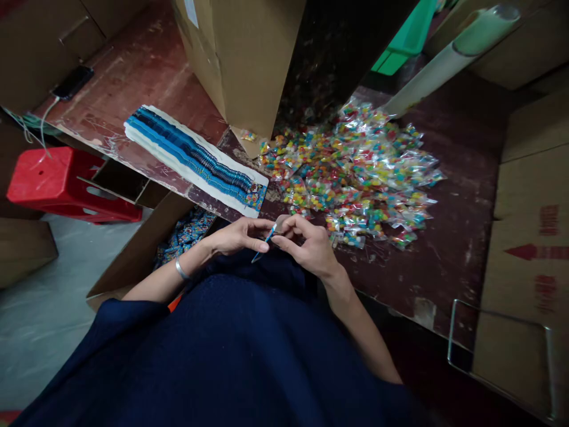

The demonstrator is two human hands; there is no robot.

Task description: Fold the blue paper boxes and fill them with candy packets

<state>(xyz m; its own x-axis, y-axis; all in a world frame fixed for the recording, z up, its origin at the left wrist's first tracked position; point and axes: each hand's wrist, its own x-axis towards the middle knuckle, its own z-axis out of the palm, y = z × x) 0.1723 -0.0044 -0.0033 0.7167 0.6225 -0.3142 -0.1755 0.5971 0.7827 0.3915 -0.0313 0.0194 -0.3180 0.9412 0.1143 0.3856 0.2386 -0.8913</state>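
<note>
Close to my body, at the table's front edge, my left hand (242,236) grips a small blue-and-white printed packet (269,233), seen nearly edge-on, between thumb and fingers. My right hand (309,242) pinches the packet's pale upper end, fingers curled; whether anything else sits in that pinch is hidden. Just beyond my left hand lies a long overlapping row of flat packets (195,157) with similar blue print and white edges. Past my right hand spreads a heap of small clear bags of multicoloured candies (355,172).
A tall cardboard box (249,59) stands behind the heap. An open carton (133,255) with blue printed packets (184,234) sits below the table's left edge. Red stool (42,172) left; phone (73,82) with cable on the table; pale tube (444,65) and green crate (406,38) behind; carton (524,249) right.
</note>
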